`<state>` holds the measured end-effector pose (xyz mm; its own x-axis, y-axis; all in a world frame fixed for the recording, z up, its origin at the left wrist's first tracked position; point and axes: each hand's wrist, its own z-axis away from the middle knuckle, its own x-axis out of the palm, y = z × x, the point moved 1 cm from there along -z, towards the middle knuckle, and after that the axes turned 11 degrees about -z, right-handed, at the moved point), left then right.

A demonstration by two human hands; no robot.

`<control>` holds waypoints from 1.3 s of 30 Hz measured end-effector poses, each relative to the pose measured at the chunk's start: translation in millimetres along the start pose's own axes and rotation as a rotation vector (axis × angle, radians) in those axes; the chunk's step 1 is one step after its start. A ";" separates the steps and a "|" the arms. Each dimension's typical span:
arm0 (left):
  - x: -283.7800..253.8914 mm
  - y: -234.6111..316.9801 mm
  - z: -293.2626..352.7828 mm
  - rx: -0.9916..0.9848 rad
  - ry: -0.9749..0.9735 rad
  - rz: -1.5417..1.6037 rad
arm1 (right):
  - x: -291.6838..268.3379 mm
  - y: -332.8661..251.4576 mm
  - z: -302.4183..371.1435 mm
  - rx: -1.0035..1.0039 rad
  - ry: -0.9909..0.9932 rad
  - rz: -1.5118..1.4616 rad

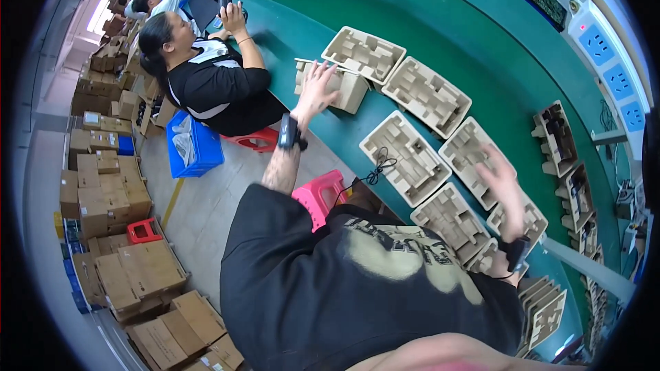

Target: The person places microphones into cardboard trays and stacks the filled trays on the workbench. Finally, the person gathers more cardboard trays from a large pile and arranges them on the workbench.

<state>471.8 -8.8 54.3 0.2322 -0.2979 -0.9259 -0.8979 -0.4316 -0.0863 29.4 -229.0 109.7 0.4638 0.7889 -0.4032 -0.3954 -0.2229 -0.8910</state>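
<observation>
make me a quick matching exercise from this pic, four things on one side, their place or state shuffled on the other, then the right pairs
Column one
1. left hand
2. right hand
3. black cable
4. blue bin

Column two
A. on the floor, with pale bags inside
B. blurred, over the beige trays toward the person's right
C. bunched in loops at the edge of a tray
D. fingers spread, at the leftmost tray

Right pairs: 1-D, 2-B, 3-C, 4-A
</observation>
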 end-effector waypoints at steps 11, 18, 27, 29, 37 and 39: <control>13.1 -10.4 29.6 0.206 -0.469 0.338 | 169.0 28.3 33.7 -0.103 0.024 0.365; -40.3 39.2 54.7 0.025 -0.094 0.350 | 169.7 18.2 13.8 -0.062 0.096 0.479; -24.3 29.6 118.9 0.536 -0.475 0.272 | 157.0 12.9 11.9 -0.012 0.038 0.453; -8.5 30.2 101.2 0.508 -0.412 0.311 | 157.9 13.3 5.6 0.011 0.009 0.432; 16.9 59.9 69.1 0.250 -0.391 0.618 | 152.9 2.2 26.3 -0.121 0.173 0.369; -8.7 65.1 29.5 0.166 -0.320 0.577 | 149.9 29.9 53.5 -0.100 0.512 0.061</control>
<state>400.4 -9.2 45.9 -0.4004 -0.1637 -0.9016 -0.8962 -0.1352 0.4226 44.7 -86.8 33.9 0.7802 0.3976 -0.4830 -0.3680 -0.3327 -0.8683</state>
